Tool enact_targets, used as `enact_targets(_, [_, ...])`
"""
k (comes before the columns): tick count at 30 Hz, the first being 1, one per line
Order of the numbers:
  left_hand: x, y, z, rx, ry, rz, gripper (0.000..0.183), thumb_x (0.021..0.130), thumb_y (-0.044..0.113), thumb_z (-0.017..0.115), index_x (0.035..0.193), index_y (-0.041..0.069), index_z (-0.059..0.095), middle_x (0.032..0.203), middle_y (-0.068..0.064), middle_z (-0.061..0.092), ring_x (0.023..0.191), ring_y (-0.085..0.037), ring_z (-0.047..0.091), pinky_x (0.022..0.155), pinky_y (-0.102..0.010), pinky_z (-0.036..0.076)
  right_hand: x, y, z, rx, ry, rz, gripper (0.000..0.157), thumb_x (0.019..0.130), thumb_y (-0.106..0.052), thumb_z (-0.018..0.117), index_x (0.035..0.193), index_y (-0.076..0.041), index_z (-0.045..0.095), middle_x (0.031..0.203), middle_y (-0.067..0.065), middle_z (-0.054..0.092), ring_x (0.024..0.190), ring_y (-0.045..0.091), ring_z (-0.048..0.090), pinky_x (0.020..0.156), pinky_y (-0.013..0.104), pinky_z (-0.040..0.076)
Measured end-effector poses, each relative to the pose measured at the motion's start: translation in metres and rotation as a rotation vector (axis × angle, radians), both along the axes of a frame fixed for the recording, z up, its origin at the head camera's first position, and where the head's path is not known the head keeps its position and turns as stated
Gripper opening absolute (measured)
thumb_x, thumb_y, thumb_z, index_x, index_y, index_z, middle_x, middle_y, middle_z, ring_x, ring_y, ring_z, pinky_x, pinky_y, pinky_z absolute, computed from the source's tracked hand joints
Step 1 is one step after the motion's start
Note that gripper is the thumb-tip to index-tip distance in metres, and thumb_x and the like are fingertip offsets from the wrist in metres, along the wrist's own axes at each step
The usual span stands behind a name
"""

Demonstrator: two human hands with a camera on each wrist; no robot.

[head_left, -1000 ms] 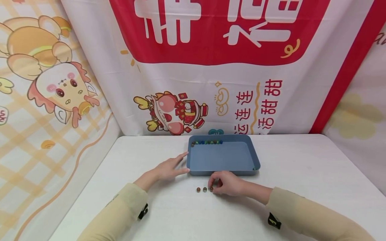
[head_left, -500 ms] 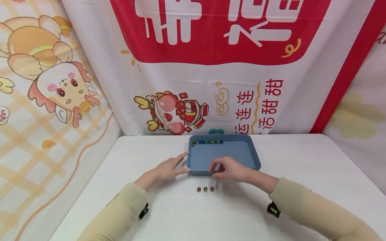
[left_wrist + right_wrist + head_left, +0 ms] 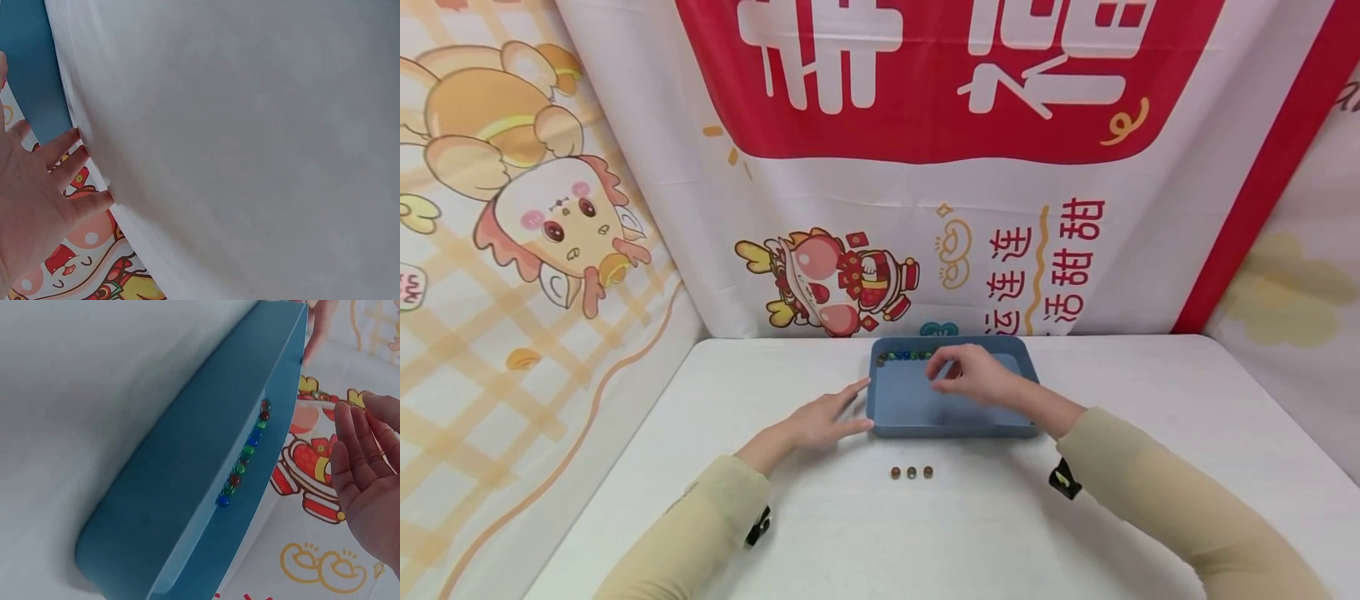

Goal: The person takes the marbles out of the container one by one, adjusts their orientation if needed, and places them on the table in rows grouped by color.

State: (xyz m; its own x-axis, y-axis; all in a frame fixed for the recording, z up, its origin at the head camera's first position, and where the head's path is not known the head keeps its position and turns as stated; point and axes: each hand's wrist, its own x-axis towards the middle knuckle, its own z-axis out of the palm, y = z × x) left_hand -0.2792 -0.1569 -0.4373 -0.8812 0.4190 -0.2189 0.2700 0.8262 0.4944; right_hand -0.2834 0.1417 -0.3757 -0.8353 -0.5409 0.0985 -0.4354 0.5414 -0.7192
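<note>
A blue rectangular tray (image 3: 910, 408) stands on the white table. Along its far wall lies a row of small glass marbles (image 3: 248, 450), blue, green and brownish red. My right hand (image 3: 976, 377) is over the tray, thumb and fingers loosely bent. No marble shows between its fingertips in the right wrist view. Its wrist and forearm cover the tray's near right corner. My left hand (image 3: 812, 423) has its fingers spread, thumb and forefinger tips right at the tray's left side. In front of the tray, three marbles (image 3: 912, 472) sit in a short line.
Beyond the table's far edge hangs a white and red printed cloth (image 3: 955, 187). A patterned cloth (image 3: 535, 333) covers the left side. The white table (image 3: 850, 533) extends around the tray.
My right hand has left the rightmost of the three marbles and moved forward over the tray. Those marbles and my left hand have stayed in place.
</note>
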Motion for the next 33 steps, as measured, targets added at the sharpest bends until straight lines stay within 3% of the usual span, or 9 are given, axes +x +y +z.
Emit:
enact_targets(10, [-0.002, -0.001, -0.001, 0.007, -0.004, 0.007, 0.078, 0.091, 0.062, 0.053, 0.155, 0.040, 0.016, 0.155, -0.005, 0.032, 0.140, -0.034, 0.030, 0.110, -0.059, 0.025, -0.032, -0.005, 0.001, 0.051, 0.060, -0.062, 0.013, 0.089, -0.010, 0.072, 0.102, -0.011, 0.068, 0.095, -0.001, 0.066, 0.079, 0.015, 0.060, 0.068, 0.031, 0.052])
enact_targets(21, [-0.002, -0.001, -0.003, 0.007, -0.011, 0.000, 0.079, 0.090, 0.065, 0.053, 0.155, 0.040, 0.016, 0.155, -0.005, 0.033, 0.140, -0.033, 0.031, 0.109, -0.059, 0.026, -0.060, -0.016, 0.002, 0.110, 0.041, -0.073, 0.021, 0.090, -0.010, 0.070, 0.111, -0.005, 0.067, 0.102, 0.003, 0.066, 0.088, 0.019, 0.060, 0.073, 0.033, 0.052])
enact_targets(27, [-0.001, -0.001, -0.002, 0.004, -0.006, -0.006, 0.078, 0.091, 0.063, 0.053, 0.155, 0.039, 0.016, 0.155, -0.006, 0.033, 0.140, -0.033, 0.030, 0.110, -0.058, 0.025, -0.071, -0.028, 0.005, 0.100, 0.048, -0.114, 0.017, 0.090, -0.011, 0.070, 0.107, -0.007, 0.067, 0.104, 0.007, 0.066, 0.091, 0.021, 0.061, 0.076, 0.035, 0.052])
enact_targets(33, [-0.002, -0.002, -0.001, -0.005, -0.005, -0.001, 0.078, 0.091, 0.064, 0.053, 0.155, 0.041, 0.015, 0.155, -0.005, 0.032, 0.141, -0.032, 0.029, 0.110, -0.058, 0.025, -0.081, -0.041, -0.005, 0.102, 0.084, -0.123, 0.022, 0.089, -0.008, 0.071, 0.111, -0.003, 0.067, 0.108, 0.011, 0.067, 0.092, 0.023, 0.063, 0.079, 0.035, 0.053])
